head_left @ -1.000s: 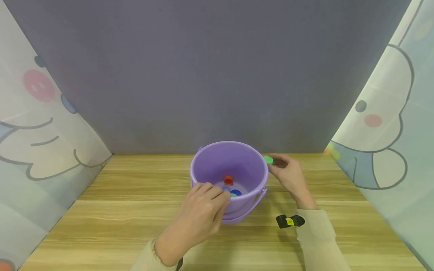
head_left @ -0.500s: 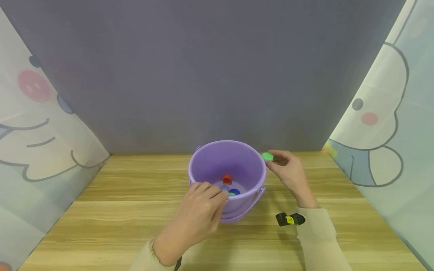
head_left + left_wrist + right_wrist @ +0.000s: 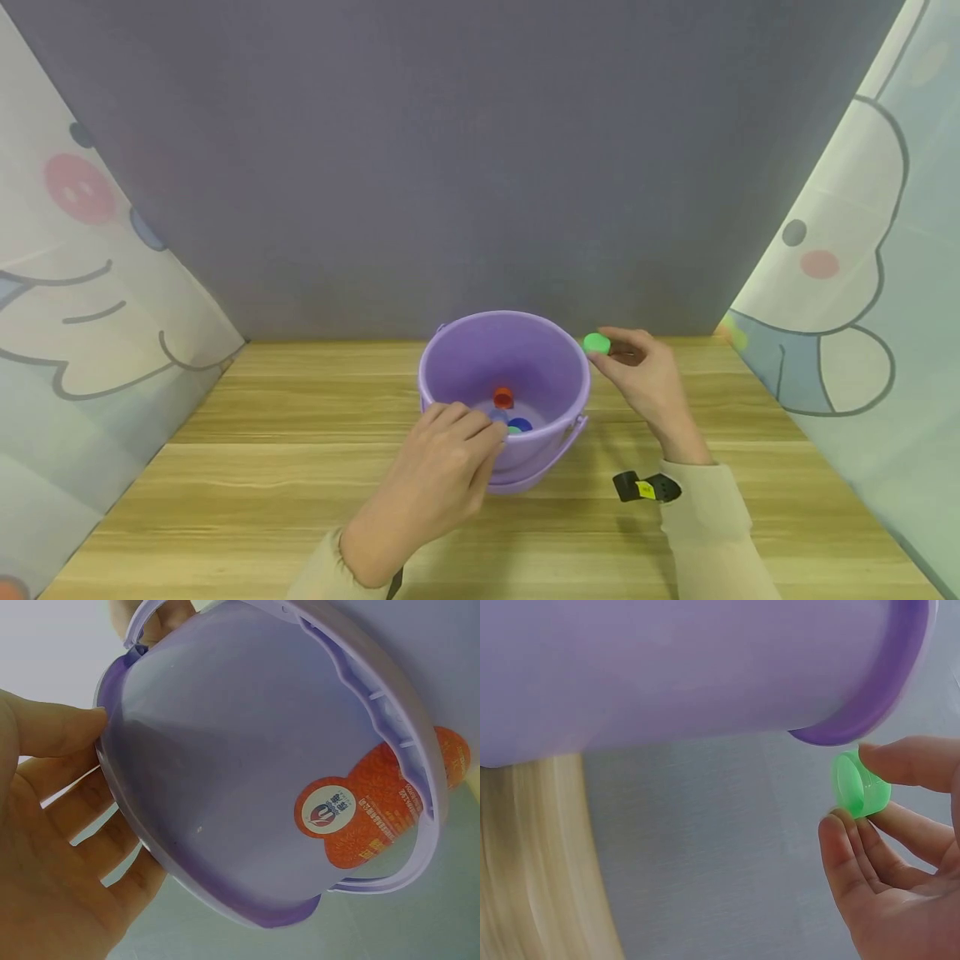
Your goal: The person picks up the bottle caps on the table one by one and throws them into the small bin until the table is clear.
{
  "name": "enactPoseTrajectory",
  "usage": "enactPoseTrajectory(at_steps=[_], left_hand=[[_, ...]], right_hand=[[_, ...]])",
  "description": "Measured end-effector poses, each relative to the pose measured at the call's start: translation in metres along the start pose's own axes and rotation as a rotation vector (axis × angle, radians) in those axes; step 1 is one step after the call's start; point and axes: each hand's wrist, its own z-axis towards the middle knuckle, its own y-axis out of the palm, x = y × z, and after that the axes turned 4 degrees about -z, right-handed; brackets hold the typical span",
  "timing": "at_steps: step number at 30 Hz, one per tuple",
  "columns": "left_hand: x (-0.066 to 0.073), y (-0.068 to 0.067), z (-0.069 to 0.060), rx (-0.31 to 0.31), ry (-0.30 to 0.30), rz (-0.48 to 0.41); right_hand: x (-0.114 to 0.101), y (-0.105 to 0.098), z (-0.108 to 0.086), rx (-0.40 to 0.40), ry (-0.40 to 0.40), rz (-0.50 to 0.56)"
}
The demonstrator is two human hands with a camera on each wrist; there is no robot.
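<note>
A purple bucket (image 3: 510,462) stands upright on the table, its mouth facing up. My left hand (image 3: 438,471) grips the near left rim; in the left wrist view the thumb (image 3: 64,727) lies on the outer side, with the other fingers behind the rim. To the right of the rim, my right hand (image 3: 647,375) pinches a green cap (image 3: 859,786) between thumb and fingertips. That cap is hollow and is held just outside the bucket, apart from its rim. Inside the bucket lie a red cap (image 3: 503,397), a blue cap (image 3: 521,425) and other small pieces, partly hidden.
The bucket's handle (image 3: 558,458) hangs down at the near right side. An orange sticker (image 3: 367,806) is on the bucket's outer wall. A grey panel (image 3: 480,167) rises behind the wood-grain table (image 3: 300,467), and cartoon-print sheets (image 3: 825,317) flank it.
My right hand has risen slightly with the green cap, which is now turned so that more of its face shows. The left hand and the bucket stay in place.
</note>
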Motion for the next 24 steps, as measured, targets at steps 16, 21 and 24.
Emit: enactPoseTrajectory(at_steps=[16, 21, 24], left_hand=[[0.000, 0.001, 0.001, 0.001, 0.005, 0.009], [-0.001, 0.002, 0.001, 0.013, 0.009, 0.010], [-0.001, 0.002, 0.001, 0.014, 0.010, 0.011]], right_hand=[[-0.007, -0.002, -0.001, 0.048, -0.046, -0.005], [-0.011, 0.001, -0.002, 0.063, -0.084, -0.009], [-0.013, 0.003, -0.002, 0.062, -0.101, -0.009]])
